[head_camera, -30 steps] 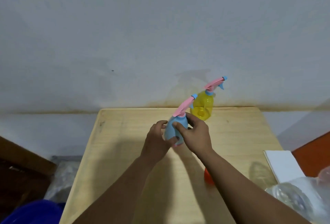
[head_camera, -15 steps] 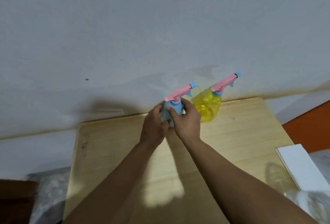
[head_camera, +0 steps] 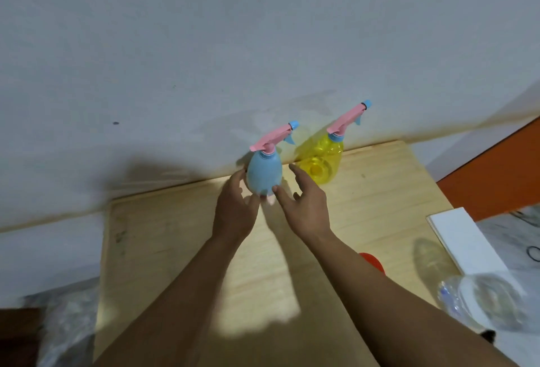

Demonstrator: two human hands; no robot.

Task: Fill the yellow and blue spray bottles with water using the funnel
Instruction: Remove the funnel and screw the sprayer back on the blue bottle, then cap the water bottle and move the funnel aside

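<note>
The blue spray bottle with a pink trigger head stands upright near the back edge of the wooden table, close to the wall. My left hand is at its left side and my right hand at its right. Both have their fingers spread, and only the thumbs and fingertips are at the bottle's lower part. The yellow spray bottle, also with a pink head, stands just right of the blue one against the wall. A red funnel peeks out from behind my right forearm.
A clear plastic water bottle lies at the table's right front. A white flat sheet or box sits beside it on the right. Crumpled plastic lies on the floor to the left. The wall runs right behind the table.
The blue bottle went from held over the table's middle to standing at the back beside the yellow one. Both hands have loosened and spread off it.
</note>
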